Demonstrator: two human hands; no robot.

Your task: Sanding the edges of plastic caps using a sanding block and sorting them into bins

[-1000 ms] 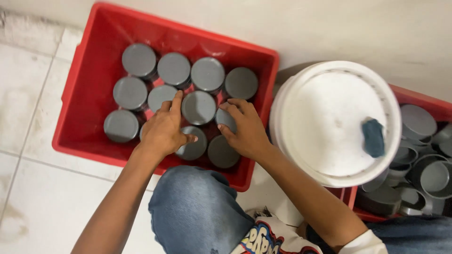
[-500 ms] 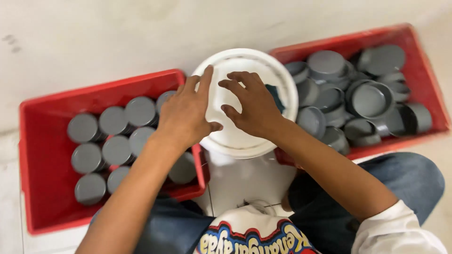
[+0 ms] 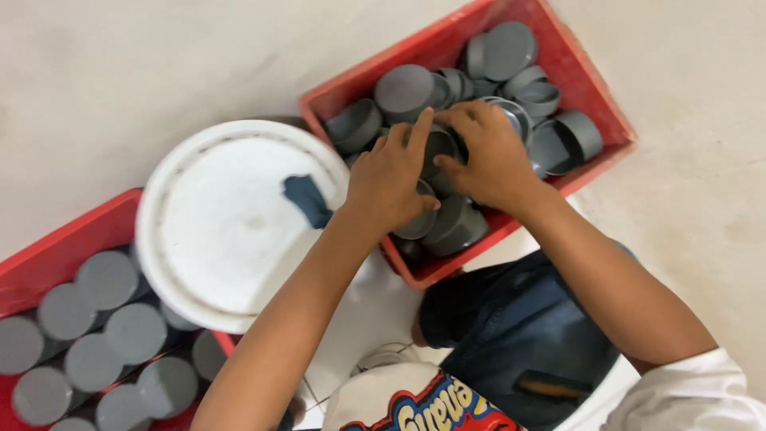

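Note:
A red crate at the upper right holds several loose grey round caps lying at all angles. Both my hands are inside it. My left hand lies over the caps, its fingers stretched onto a dark grey cap and its thumb across another cap. From the right side, my right hand curls its fingers around the same dark grey cap. The cap is mostly hidden between the two hands.
A white round bucket lid with a dark blue cloth on it stands between the crates. A second red crate at the lower left holds grey caps set flat side up in rows. My jeans-clad knee is below.
My view and both hands have swung from the left crate of ordered caps, across the white lid, to the right crate of loose caps, where they now close on one.

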